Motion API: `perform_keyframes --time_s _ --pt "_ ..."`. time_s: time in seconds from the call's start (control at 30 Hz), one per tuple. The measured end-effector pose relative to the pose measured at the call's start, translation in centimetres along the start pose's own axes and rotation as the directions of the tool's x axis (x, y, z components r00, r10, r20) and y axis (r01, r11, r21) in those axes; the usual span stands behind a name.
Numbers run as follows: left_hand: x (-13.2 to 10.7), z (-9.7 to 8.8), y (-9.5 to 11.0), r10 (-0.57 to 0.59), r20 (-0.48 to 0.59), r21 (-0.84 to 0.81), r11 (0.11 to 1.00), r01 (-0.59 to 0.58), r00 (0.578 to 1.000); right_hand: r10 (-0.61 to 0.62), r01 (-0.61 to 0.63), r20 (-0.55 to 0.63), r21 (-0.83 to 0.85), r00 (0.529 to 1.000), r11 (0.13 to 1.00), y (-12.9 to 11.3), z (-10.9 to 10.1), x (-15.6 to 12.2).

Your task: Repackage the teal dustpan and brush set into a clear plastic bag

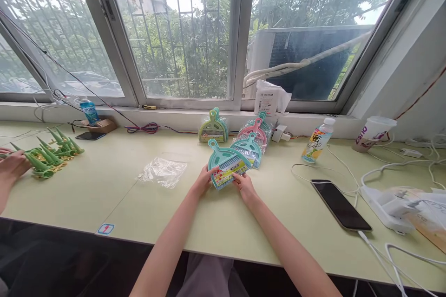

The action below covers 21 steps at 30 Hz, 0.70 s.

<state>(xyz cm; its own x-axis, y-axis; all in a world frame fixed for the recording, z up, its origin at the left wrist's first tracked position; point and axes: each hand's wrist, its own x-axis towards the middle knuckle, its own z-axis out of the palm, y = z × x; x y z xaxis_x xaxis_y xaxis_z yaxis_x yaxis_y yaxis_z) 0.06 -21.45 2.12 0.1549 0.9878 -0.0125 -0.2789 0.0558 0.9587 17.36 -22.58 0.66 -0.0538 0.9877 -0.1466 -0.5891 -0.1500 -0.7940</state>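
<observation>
Both my hands hold a small teal dustpan and brush set [228, 162] with a colourful label, tilted a little above the table. My left hand [203, 181] grips its left side, and my right hand [245, 185] pinches its lower right edge. Just behind it lie more sets: a teal one [251, 148] in clear wrap and a pink one [257, 131]. Farther back, a green set [213, 126] leans near the window sill. To the left of my left hand lies a crumpled clear plastic bag [163, 171].
On the right are a drink bottle [318, 141], a phone [341, 204] with a cable, a plastic cup [373, 134] and a power strip [386, 209]. At far left, another person's hand [14, 164] touches green cone-shaped pieces [52, 153]. A blue bottle [89, 111] stands behind.
</observation>
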Motion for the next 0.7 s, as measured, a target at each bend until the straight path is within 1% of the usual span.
perform_keyframes --time_s 0.1,0.3,0.53,0.6,0.63,0.67,0.7 --pt "0.0 -0.2 0.0 -0.007 0.009 0.003 1.000 0.007 1.000 -0.006 0.006 -0.009 0.001 1.000 1.000 0.1 0.0 0.3" --pt "-0.2 -0.2 0.3 0.026 0.031 0.037 0.999 -0.027 0.999 -0.016 0.016 0.000 0.007 1.000 1.000 0.4 -0.2 0.5" --pt "-0.7 0.2 0.6 0.031 0.062 0.077 0.996 -0.036 0.998 -0.045 0.045 0.008 -0.032 0.999 0.998 -0.2 -0.4 0.3" --pt "-0.5 0.0 0.7 0.020 0.032 0.124 0.992 -0.024 0.999 -0.065 0.066 0.027 -0.042 0.998 0.997 -0.4 -0.6 0.2" --pt "-0.4 -0.2 0.8 0.034 -0.012 0.175 0.984 -0.031 0.999 -0.077 0.079 0.039 -0.047 0.996 0.996 -0.5 -0.7 0.2" --pt "-0.4 -0.6 0.9 0.077 -0.073 0.259 0.964 -0.056 0.994 -0.089 0.092 0.052 -0.053 0.995 0.994 -0.6 -0.8 0.2" --pt "-0.4 -1.1 1.0 0.158 -0.148 0.382 0.920 -0.091 0.976 -0.099 0.103 0.061 -0.061 0.993 0.993 -0.7 -0.9 0.1"
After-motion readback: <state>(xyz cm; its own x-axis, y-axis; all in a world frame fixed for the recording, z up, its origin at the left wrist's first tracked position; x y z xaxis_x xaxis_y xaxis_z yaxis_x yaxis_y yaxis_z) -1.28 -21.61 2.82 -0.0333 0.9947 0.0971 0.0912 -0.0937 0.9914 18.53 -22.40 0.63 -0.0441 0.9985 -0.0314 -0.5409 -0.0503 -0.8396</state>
